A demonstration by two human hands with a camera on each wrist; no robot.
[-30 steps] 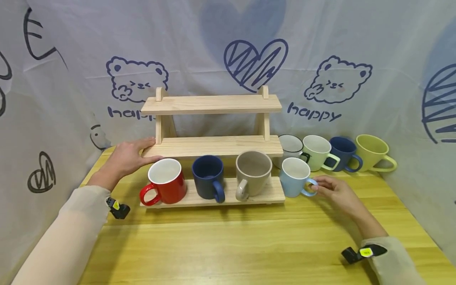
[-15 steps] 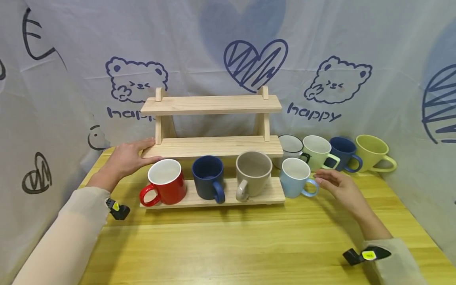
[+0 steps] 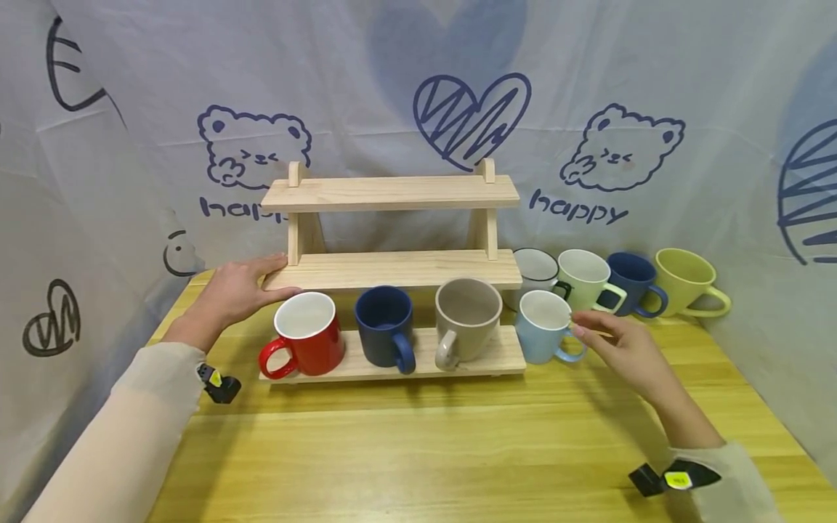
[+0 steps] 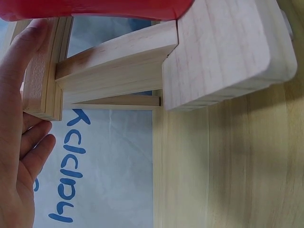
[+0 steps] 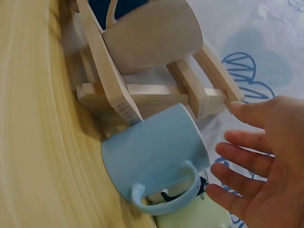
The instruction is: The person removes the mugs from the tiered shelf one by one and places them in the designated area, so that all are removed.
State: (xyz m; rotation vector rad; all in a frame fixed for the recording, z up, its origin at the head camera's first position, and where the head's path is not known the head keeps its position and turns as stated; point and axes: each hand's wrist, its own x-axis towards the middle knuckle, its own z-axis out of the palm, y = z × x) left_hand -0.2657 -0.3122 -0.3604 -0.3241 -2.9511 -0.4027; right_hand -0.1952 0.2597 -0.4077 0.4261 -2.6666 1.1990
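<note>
My left hand [image 3: 238, 294] grips the left end of the middle board of a tiered wooden shelf [image 3: 392, 269]; in the left wrist view the thumb and fingers [image 4: 38, 154] lie on opposite faces of that board. A light blue mug [image 3: 539, 334] stands upright on the table, right beside the shelf's bottom board. Close to its rim and handle, my right hand [image 3: 624, 352] has its fingers spread, holding nothing, as the right wrist view shows. On the bottom board stand a red mug [image 3: 310, 338], a dark blue mug [image 3: 382, 330] and a beige mug [image 3: 466, 319].
Behind the light blue mug, a row runs right: a white mug with black rim [image 3: 535, 269], a pale green mug [image 3: 582, 280], a navy mug [image 3: 629, 283] and a yellow mug [image 3: 683, 280]. A printed curtain [image 3: 366, 109] hangs behind the wooden table [image 3: 418, 450].
My right hand has let go of the light blue mug's handle and moved up slightly, its fingers now near the rim. The left hand stays on the shelf.
</note>
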